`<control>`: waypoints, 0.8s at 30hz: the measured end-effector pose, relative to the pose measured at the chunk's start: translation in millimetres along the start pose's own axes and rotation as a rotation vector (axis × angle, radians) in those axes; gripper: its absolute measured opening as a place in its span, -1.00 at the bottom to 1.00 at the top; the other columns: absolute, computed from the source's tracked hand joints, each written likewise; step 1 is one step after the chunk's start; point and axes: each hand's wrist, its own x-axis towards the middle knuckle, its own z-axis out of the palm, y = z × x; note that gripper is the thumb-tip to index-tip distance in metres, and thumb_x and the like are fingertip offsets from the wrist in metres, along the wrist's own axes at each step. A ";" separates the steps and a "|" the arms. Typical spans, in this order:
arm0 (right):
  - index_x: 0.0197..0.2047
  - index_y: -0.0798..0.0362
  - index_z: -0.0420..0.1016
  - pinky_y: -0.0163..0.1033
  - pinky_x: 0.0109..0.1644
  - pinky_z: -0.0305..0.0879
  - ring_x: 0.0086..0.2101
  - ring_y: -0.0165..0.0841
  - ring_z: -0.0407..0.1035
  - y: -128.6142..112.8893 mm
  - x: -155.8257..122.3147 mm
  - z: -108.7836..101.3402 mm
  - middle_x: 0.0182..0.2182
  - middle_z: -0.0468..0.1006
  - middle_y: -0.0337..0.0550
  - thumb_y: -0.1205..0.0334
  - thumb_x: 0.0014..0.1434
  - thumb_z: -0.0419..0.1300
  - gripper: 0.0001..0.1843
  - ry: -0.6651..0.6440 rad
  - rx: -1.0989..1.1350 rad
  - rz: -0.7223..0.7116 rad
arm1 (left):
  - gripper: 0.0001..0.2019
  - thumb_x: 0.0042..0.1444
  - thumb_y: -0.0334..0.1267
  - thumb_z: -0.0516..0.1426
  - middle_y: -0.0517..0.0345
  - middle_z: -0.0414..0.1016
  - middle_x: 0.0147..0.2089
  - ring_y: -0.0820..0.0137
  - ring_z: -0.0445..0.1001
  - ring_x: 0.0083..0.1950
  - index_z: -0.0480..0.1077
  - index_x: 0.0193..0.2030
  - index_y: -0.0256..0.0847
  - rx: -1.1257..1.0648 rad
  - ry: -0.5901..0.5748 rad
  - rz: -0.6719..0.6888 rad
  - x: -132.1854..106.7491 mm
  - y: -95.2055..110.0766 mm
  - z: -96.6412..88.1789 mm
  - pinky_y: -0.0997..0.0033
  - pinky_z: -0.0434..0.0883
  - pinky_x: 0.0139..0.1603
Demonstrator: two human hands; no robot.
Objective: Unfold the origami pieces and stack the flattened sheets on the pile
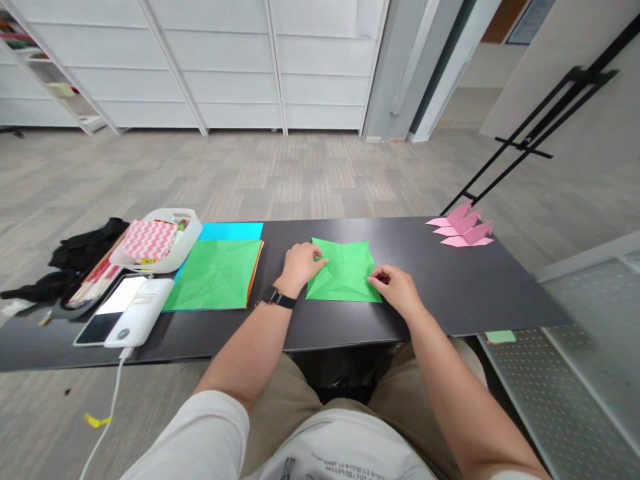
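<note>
Green sheet lies between stacked papers and 3 pink figures.

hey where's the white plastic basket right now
In the head view, the white basket sits toward the left end of the black table, just left of the blue sheet.

One camera sits up on the head. It looks forward and down, over the lap, at the black table. The table's near edge is close by. Its far edge runs across the middle, with the floor and white cabinets farther off.
</note>
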 end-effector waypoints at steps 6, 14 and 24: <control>-0.15 -0.06 0.64 -0.13 -0.05 0.45 -0.20 -0.23 0.53 -7.0 0.3 -1.4 -0.19 0.64 -0.14 0.34 0.21 0.29 -0.84 -0.095 -0.120 -0.198 | -0.55 0.42 -0.12 0.13 -0.11 0.32 0.52 0.08 0.24 0.56 0.41 0.39 -0.15 0.044 0.004 0.353 -10.8 21.4 6.8 -0.04 0.18 0.59; 0.03 -0.05 0.66 -0.05 0.03 0.49 -0.15 -0.18 0.55 -5.5 -8.0 -21.0 -0.11 0.64 -0.07 0.28 0.31 0.25 -0.74 -0.143 -0.210 -0.221 | -0.18 0.39 0.19 0.10 -0.14 0.01 0.68 -0.09 -0.05 0.70 0.08 0.63 -0.24 0.129 -0.319 0.319 -22.4 26.9 27.4 -0.21 -0.08 0.68; 0.54 -0.02 0.30 0.25 0.59 0.03 0.50 0.00 0.13 -28.8 40.0 8.7 0.50 0.32 0.03 -0.02 0.51 0.03 -0.37 -0.290 -0.401 -0.468 | -0.12 0.40 0.33 -0.04 -0.01 -0.16 0.72 -0.16 -0.24 0.73 -0.08 0.69 -0.10 0.201 -0.351 0.257 -27.4 34.9 28.5 -0.45 -0.30 0.65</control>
